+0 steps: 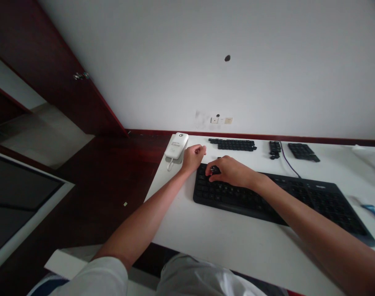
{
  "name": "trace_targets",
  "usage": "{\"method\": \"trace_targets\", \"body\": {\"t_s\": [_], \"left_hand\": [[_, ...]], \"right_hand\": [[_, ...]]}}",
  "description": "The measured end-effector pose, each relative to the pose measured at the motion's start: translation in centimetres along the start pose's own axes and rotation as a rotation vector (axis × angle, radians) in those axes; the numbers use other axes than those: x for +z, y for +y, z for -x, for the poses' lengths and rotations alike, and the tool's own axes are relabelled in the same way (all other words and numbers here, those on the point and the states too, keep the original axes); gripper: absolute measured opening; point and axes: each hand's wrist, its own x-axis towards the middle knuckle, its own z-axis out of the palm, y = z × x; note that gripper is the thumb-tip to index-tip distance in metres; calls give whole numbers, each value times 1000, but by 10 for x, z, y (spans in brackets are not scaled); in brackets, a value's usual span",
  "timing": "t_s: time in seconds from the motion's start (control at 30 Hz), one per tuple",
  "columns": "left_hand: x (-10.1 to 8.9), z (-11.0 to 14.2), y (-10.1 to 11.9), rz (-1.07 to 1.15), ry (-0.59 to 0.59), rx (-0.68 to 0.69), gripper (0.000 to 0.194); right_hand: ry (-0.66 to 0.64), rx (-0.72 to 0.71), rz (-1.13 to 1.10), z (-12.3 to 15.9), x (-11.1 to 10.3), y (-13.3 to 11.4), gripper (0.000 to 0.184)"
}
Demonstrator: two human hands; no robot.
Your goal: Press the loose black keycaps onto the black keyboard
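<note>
The right hand point(229, 172) reaches over the left end of the black keyboard point(267, 197), its fingers bent down and their tips closed together on a small dark key point(214, 169), apparently pinching it, though the fingers hide most of it. The keyboard lies on the white counter point(175, 218) with its long axis slanting across the person's front, from upper left toward lower right in the view. The key sits at the end nearer the left arm, yet the right hand is the one on it.

The left hand point(193, 158) is loosely curled, fingers folded in, holding nothing that shows. It sits just off the keyboard's upper left corner and just beside a white handheld device point(176, 146) lying on a grey pad point(170, 158), with a short white cable point(169, 165) hanging from the device.

Beyond the keyboard lie three groups of loose black keys: a long strip point(232, 144), a small cluster point(274, 149) and a block point(303, 151). A thin purple cable point(288, 164) runs from the keyboard's back edge up past the cluster. Off to the right, a blue tool point(372, 212) lies on the counter near the keyboard's far end
</note>
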Motion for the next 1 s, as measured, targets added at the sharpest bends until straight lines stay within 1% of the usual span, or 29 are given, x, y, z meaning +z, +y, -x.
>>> {"method": "trace_targets", "body": {"t_s": [0.23, 0.53, 0.77, 0.87, 0.93, 1.0], "left_hand": [[0, 0, 1, -11, 5, -1, 39], [0, 1, 2, -20, -10, 8, 38], [1, 1, 1, -42, -24, -15, 38], [1, 1, 1, -39, -24, -15, 38], [0, 1, 1, -30, -24, -10, 38], [0, 1, 1, -26, -29, -6, 39]], "right_hand": [[-10, 9, 15, 0, 1, -5, 13], [-13, 21, 51, 0, 3, -4, 12], [-32, 6, 112, 2, 3, -5, 13], [-35, -5, 105, 3, 0, -5, 14], [-8, 3, 83, 3, -5, -6, 12], [61, 12, 53, 3, -10, -7, 12]]}}
